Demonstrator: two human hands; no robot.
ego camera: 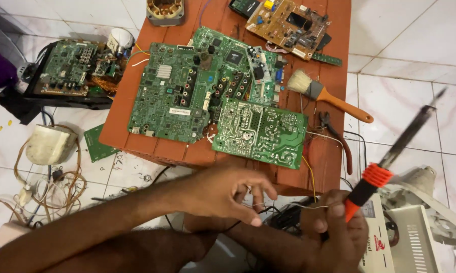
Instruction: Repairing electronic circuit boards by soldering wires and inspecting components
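A soldering iron with an orange-and-black handle and long dark shaft (389, 162) rises at a slant from the right hand (334, 237), whose fingers are wrapped tight around the lower grip, low at the frame's right. A thin silvery strand of solder wire (308, 206) runs between this hand and the left hand (228, 194), its thumb and fingertips closed to a narrow pinch on the wire's end. Just above the hands, a reddish-brown wooden table (334, 151) carries several green circuit boards, the nearest (260, 132) lying at the table's front edge. An orange-handled brush with pale bristles (329, 96) lies beside the boards, on the right.
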